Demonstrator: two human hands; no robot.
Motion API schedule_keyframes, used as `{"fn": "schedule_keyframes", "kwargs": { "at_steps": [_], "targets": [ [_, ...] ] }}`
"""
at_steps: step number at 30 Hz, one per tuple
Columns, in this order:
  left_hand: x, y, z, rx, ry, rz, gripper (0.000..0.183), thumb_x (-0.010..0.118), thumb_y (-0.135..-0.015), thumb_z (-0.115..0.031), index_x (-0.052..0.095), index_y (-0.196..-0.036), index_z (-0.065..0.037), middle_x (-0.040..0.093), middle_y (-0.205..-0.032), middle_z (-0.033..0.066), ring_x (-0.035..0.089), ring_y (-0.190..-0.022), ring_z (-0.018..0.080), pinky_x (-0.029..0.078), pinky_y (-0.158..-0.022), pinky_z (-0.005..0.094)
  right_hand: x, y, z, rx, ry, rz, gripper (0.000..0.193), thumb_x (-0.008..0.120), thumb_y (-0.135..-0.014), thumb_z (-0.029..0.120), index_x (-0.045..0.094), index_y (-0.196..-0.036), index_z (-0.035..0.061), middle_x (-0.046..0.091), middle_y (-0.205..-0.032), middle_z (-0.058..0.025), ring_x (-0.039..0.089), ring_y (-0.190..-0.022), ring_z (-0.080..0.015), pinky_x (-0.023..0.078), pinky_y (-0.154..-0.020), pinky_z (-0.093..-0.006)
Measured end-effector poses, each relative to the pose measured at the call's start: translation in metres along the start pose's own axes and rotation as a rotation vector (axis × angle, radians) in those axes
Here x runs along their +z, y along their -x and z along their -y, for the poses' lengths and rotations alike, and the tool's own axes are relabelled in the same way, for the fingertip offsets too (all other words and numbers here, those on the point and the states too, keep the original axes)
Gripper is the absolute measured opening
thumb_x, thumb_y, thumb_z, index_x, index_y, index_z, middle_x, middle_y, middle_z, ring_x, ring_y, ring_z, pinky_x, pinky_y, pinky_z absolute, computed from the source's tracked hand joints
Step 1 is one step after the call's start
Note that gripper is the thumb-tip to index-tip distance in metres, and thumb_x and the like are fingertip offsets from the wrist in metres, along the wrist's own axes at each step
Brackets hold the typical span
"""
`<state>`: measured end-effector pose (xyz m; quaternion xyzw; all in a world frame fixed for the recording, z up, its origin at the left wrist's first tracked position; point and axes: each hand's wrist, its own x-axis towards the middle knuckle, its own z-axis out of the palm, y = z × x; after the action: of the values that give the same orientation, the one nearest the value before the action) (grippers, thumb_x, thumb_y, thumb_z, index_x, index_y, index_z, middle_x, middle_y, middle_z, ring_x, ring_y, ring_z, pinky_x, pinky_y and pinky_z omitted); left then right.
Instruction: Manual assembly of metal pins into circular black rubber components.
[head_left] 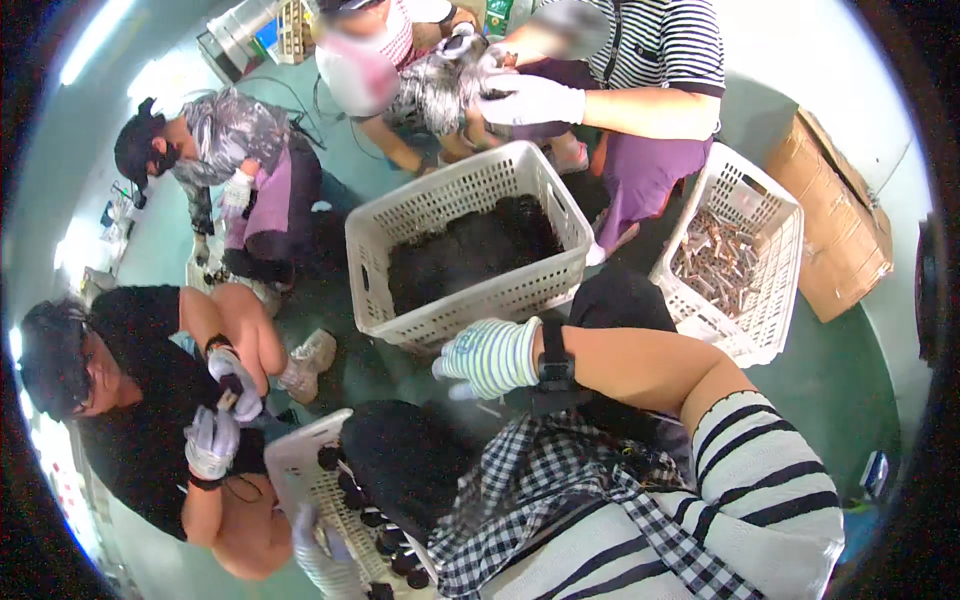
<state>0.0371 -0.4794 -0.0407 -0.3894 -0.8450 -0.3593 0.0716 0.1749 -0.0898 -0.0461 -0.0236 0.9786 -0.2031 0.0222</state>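
Note:
My right hand (492, 358), in a pale glove with green and blue stripes, hovers just this side of a white slatted crate (470, 318) holding a dark black mass (475, 255). Its fingers curl down and inward; what they may hold is hidden. A thin pale stick (489, 408) shows just below it. Low on the left, my gloved left hand (328, 562) is at the side of a smaller white crate (300, 455). Its fingers are bent around something small and unclear. Inside that crate lie several pieces with round black ends (375, 518).
Another white crate (775, 270) at the right holds many short pale and brown sticks (715, 262), beside a cardboard box (830, 215). A seated person (130, 400) at the left holds a dark-ended piece (230, 390). Other people work beyond the middle crate.

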Motion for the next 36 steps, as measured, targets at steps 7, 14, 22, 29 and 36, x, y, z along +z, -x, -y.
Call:
{"fn": "schedule_keyframes", "kwargs": {
  "at_steps": [7,14,22,29,36],
  "targets": [
    [0.044,-0.141,-0.160,0.389,0.424,-0.002,0.039,0.051,-0.088,-0.004,0.048,-0.126,0.004,0.054,-0.123,0.0196,0.057,-0.109,0.0265,0.045,-0.095,0.0367,-0.003,0.007,-0.015,0.078,-0.057,0.004,0.043,0.056,-0.085,0.037,0.059,-0.113,0.0046,0.063,-0.103,-0.0194,0.060,-0.096,-0.0387,0.047,-0.085,-0.0458],
    [0.136,-0.251,-0.150,-0.003,1.509,0.367,0.034,0.053,-0.094,-0.012,0.051,-0.124,0.002,0.060,-0.113,0.0136,0.060,-0.105,0.0226,0.047,-0.093,0.0322,0.000,0.022,-0.032,0.129,-0.089,-0.067,0.037,0.058,-0.084,0.032,0.061,-0.106,0.0027,0.063,-0.099,-0.0210,0.061,-0.095,-0.0377,0.048,-0.085,-0.0452],
    [0.157,-0.252,-0.079,-0.270,1.382,0.270,0.037,0.056,-0.092,-0.017,0.050,-0.124,0.001,0.060,-0.116,0.0156,0.060,-0.104,0.0241,0.047,-0.096,0.0355,0.034,0.037,-0.062,0.307,-0.126,0.174,0.043,0.057,-0.086,0.034,0.056,-0.116,0.0041,0.062,-0.103,-0.0203,0.059,-0.099,-0.0379,0.046,-0.086,-0.0454],
    [0.144,-0.255,-0.087,0.008,1.208,0.143,0.035,0.051,-0.094,-0.016,0.049,-0.125,0.001,0.057,-0.121,0.0151,0.059,-0.108,0.0236,0.046,-0.098,0.0351,0.084,0.063,-0.095,0.527,-0.145,0.516,0.044,0.056,-0.085,0.036,0.058,-0.117,0.0052,0.063,-0.103,-0.0217,0.059,-0.098,-0.0392,0.047,-0.086,-0.0460],
    [0.145,-0.265,-0.094,0.028,0.983,0.149,0.032,0.047,-0.096,-0.016,0.052,-0.124,0.000,0.057,-0.124,0.0119,0.056,-0.113,0.0200,0.045,-0.098,0.0329,0.113,0.081,-0.135,0.332,-0.229,0.284,0.052,0.059,-0.084,0.044,0.056,-0.118,0.0039,0.061,-0.110,-0.0206,0.058,-0.103,-0.0380,0.045,-0.089,-0.0448]
  ]
}}
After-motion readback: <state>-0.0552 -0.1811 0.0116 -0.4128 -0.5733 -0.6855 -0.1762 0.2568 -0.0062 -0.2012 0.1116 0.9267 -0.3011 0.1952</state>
